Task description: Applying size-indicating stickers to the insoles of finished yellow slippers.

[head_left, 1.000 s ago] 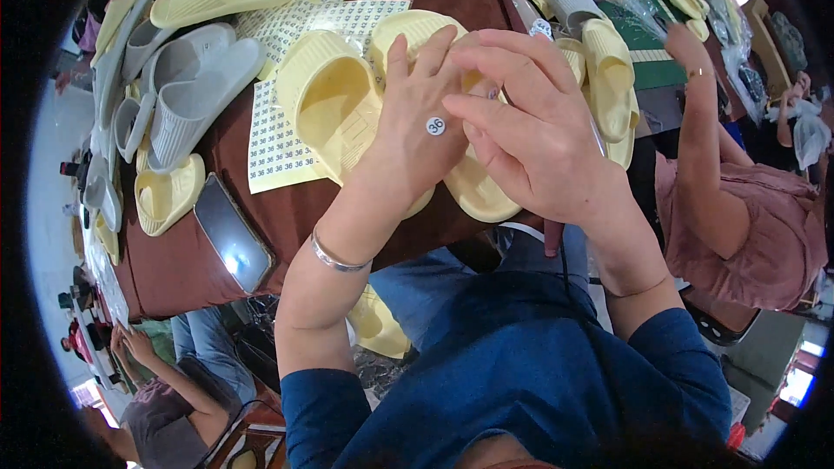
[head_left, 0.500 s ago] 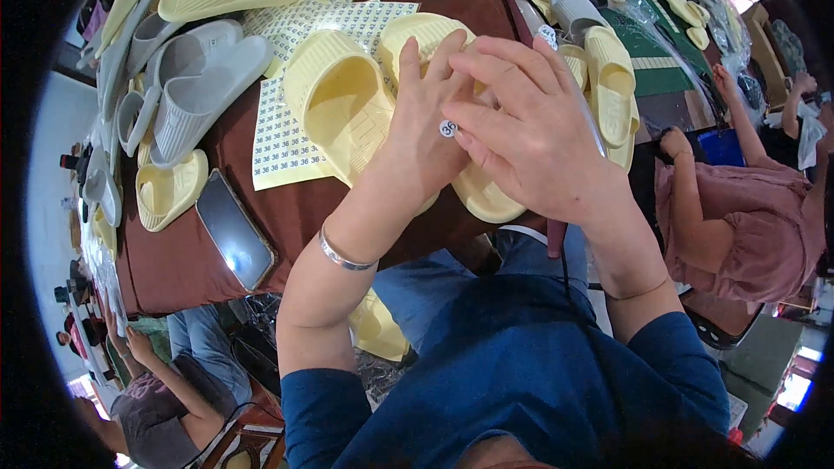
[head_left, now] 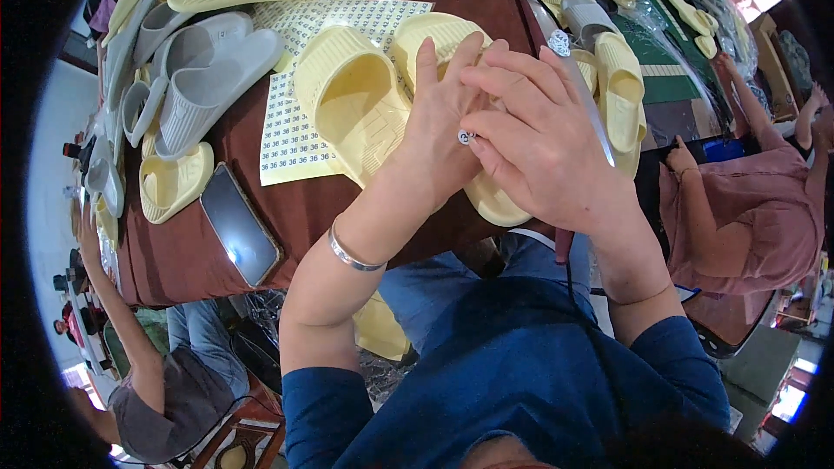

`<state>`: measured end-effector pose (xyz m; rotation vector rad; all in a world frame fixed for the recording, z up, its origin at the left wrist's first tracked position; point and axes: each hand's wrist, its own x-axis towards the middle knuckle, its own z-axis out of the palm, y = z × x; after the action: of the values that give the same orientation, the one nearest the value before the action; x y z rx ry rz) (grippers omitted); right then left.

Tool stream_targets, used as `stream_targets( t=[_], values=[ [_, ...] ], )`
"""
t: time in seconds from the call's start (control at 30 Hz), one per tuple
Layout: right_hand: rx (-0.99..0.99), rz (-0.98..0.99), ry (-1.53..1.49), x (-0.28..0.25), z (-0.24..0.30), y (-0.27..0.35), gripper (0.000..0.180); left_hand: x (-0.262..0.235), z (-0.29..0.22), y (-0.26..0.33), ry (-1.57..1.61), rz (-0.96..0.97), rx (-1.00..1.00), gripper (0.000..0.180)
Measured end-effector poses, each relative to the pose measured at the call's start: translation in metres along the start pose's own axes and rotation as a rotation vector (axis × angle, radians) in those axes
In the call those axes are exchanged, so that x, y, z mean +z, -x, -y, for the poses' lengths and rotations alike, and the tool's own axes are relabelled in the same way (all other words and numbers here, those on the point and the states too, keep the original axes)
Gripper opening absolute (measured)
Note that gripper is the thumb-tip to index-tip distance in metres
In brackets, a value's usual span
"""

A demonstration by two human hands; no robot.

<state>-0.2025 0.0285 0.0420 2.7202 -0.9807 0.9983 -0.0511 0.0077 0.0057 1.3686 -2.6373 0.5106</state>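
Head view shows the left hand [head_left: 443, 122] lying flat, fingers stretched, over a yellow slipper [head_left: 365, 108] on the brown table [head_left: 174, 252], pressing it down rather than gripping it. The right hand [head_left: 543, 152] sits just beside and partly over the left, its fingers curled in, and a small round sticker [head_left: 466, 136] rests between its fingertips and the back of the left hand; whether it is pinched or merely stuck to a fingertip, I cannot tell. A second yellow slipper [head_left: 495, 204] pokes out beneath both hands, toward the wrists. Beyond the left hand's fingertips and off to its outer side lies a sheet of stickers [head_left: 291, 135], and further out on that side are grey slippers [head_left: 204, 78] and a dark phone [head_left: 239, 226]. The sticker looks feather-light, flimsy and tacky, so it wants holding by the very edge on a fingertip, or it may curl and stick to skin. The slipper looks like soft, springy foam, light and a bit grippy; it is best taken by the strap or the thick sole edge. A person in pink [head_left: 747, 217] sits off past the right hand.
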Motion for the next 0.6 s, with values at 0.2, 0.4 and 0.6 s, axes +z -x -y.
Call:
stream_targets(
  t=[0.2,0.4,0.6],
  values=[
    [-0.017,0.006,0.003,-0.0008,0.0004,-0.0022,0.014,0.0030,0.0001,-0.0003,0.050,-0.063,0.007,0.065],
    [-0.009,0.010,-0.007,-0.0012,-0.0005,-0.0037,0.013,-0.0033,-0.0023,-0.0003,0.003,0.033,-0.005,0.062],
    [-0.012,0.035,0.004,-0.0013,-0.0006,-0.0059,0.012,0.0049,0.0002,-0.0014,0.075,-0.034,-0.018,0.060]
  ],
)
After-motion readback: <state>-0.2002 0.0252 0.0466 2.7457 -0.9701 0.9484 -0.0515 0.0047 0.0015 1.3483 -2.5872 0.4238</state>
